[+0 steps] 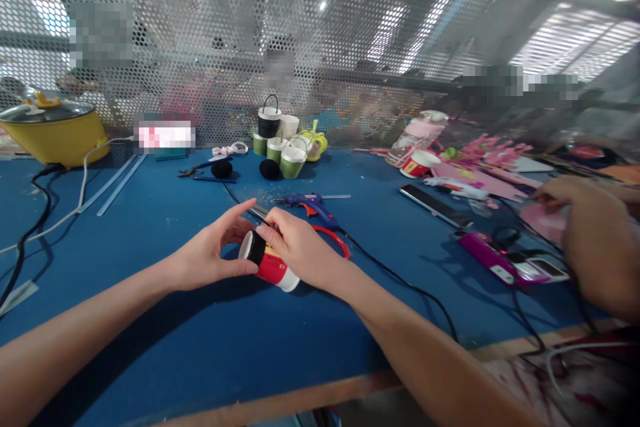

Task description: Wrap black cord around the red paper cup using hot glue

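A paper cup (273,268), red with a yellow part and white ends, lies tilted between my hands, a black band (256,248) around its left end. My left hand (213,250) curves around that end, thumb against the cup and index finger raised. From above, my right hand (300,247) grips the cup's body, its fingertips near the black band. Behind the right hand shows a red loop handle (336,240); a silver blade-like piece (259,212) sticks out by its fingers. A blue hot glue gun (317,208) lies just beyond.
Small cups (293,160), black balls (271,169) and pliers (193,172) stand or lie at the back. A yellow electric pot (55,133) is far left. Rightward are a phone (435,205), a purple power strip (500,257), cables and another person's arm (600,247). Perforated metal panel (225,80) behind.
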Demonstrator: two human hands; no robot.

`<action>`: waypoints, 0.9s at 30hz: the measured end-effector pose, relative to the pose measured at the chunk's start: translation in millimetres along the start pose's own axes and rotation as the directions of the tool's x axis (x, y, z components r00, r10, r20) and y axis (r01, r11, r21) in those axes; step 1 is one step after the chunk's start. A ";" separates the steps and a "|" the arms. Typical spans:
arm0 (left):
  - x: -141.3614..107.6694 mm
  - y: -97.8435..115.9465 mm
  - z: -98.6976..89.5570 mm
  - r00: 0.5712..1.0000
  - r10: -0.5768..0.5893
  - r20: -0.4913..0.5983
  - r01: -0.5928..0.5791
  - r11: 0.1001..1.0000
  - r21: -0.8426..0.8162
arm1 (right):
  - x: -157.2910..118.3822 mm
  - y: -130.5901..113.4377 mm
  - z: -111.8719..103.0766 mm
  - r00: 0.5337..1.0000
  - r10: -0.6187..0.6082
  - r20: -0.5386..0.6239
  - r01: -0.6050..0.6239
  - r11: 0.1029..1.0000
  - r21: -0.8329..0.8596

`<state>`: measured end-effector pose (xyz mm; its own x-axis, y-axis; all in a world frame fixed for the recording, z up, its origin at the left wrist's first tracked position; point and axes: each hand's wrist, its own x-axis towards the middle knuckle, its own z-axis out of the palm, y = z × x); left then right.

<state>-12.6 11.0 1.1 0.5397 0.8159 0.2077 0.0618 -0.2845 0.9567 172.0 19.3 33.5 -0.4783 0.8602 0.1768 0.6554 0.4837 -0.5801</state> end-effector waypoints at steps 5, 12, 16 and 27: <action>-0.7 3.0 0.6 1.000 -0.022 0.006 0.022 1.000 0.008 | 2.1 1.4 3.7 1.000 -0.003 -0.030 0.002 1.000 -0.027; -1.6 6.1 3.3 0.995 -0.090 -0.037 0.093 0.990 0.102 | 0.9 3.6 8.9 0.995 -0.054 -0.084 0.043 0.991 -0.123; -1.6 6.0 4.6 0.990 -0.121 -0.071 0.131 0.981 0.146 | -1.3 4.4 15.2 0.987 -0.121 -0.110 0.097 0.974 -0.204; -1.5 1.8 10.6 0.985 -0.110 -0.130 0.116 0.993 0.033 | -0.2 -0.6 2.7 0.986 -0.103 -0.132 0.111 0.993 0.051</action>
<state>-4.4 3.9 0.4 0.4161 0.9006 0.1255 0.1512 -0.2047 0.9671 170.2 18.4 31.6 -0.4621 0.8195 0.3389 0.5677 0.5670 -0.5968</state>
